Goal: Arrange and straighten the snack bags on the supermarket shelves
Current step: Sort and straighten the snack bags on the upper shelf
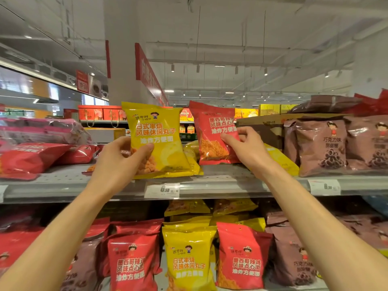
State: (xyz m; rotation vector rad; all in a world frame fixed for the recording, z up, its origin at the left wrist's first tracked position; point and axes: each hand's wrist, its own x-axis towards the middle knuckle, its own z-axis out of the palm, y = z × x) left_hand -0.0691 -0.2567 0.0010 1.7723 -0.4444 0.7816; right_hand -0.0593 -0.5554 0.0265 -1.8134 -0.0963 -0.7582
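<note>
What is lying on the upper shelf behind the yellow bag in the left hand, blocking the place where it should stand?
Behind the yellow bag in the left hand, more yellow bags lie flat on the upper shelf.

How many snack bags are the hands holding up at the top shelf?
2: a yellow bag gripped by the left hand, and a red bag pinched by the right hand beside it.

Price tags on shelf edge, red hanging sign, ceiling lights.
</note>
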